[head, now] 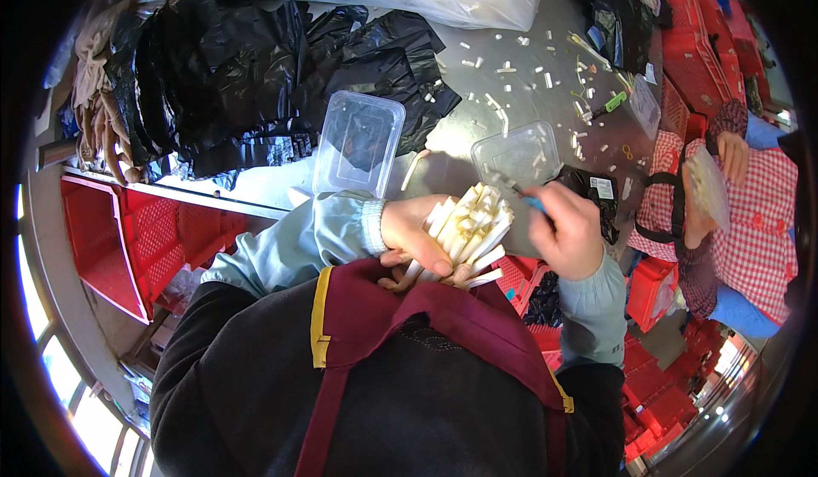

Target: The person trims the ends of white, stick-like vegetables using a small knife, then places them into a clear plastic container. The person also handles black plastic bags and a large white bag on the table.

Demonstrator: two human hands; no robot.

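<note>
My left hand (416, 237) is wrapped around a bundle of pale white vegetable stalks (470, 231), held against the front of my maroon apron. My right hand (565, 226) grips a small knife (511, 186). A bit of its blue handle shows at the fingers, and the blade is blurred. The knife is just right of the stalk tops; I cannot tell whether it touches them. Beyond the bundle lies a clear plastic tray (492, 151), partly behind the knife. A clear rectangular plastic container (332, 151) lies beyond my left wrist, with one loose stalk (414, 169) beside it.
Cut white pieces (508, 87) are scattered over the metal table (457, 119). Black plastic bags (243, 62) cover its left side. A green-handled knife (615, 101) lies at the right. Red crates (150, 240) stand below left. A co-worker (754, 221) on the right holds a clear bag.
</note>
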